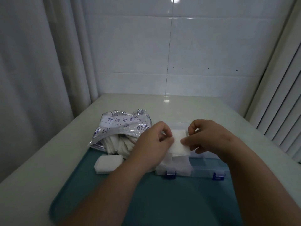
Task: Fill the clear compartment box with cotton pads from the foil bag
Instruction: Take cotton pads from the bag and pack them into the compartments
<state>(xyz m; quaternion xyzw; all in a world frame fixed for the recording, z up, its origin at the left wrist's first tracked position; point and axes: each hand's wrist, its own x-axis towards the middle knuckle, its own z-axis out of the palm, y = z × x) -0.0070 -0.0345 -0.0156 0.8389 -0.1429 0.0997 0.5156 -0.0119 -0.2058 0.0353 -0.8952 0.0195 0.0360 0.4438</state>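
Note:
Both hands hold a small stack of white cotton pads (178, 142) above the clear compartment box (205, 166). My left hand (153, 144) pinches the stack's left edge and my right hand (210, 139) pinches its right edge. The box has two blue latches on its near side, and white pads lie in its left compartments; its right compartments look bare. The foil bag (120, 126) lies open to the left of the box, with many pads showing in its mouth. A loose pile of pads (108, 163) rests in front of the bag.
The box and the loose pads sit on a teal mat (146, 198) on a pale table (40, 168). A curtain hangs at the left, a tiled wall stands behind, and a slatted panel is at the right.

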